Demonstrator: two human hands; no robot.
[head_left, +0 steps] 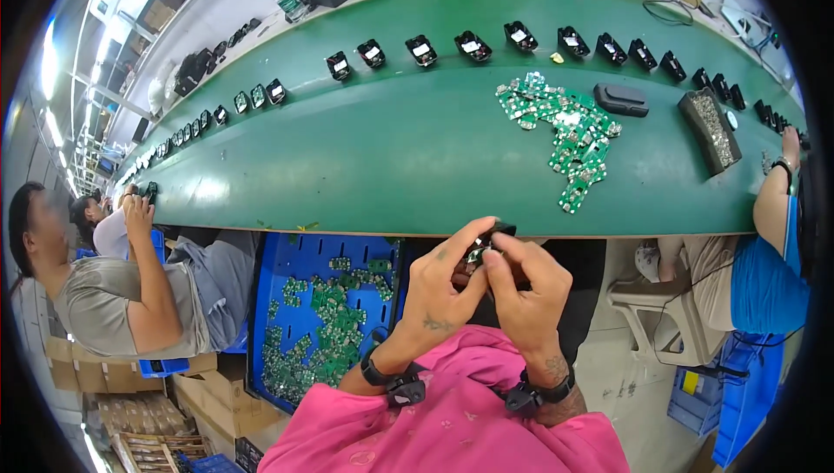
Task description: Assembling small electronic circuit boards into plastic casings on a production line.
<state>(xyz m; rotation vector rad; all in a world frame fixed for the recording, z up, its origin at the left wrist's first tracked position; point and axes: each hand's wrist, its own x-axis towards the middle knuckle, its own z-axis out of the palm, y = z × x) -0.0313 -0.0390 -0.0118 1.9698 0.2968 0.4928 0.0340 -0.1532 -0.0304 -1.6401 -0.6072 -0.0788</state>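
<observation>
Between my hands, just over the near edge of the green bench, is a small black plastic housing (502, 230) with shiny parts inside. My left hand (441, 280) grips it from the left, fingers curled around its side. From the right, my right hand (527, 286) closes on it, the thumb pressed at its open face. The fingers hide much of the piece. Beyond my hands lies a heap of small green circuit boards (580, 138) on the bench.
Black housings (474, 46) stand in a long row along the green bench (347, 152). To the right are a dark grey case (621, 99) and a black box of small parts (709, 130). A blue crate (287, 260) of boards sits left of my lap. Co-workers sit on both sides.
</observation>
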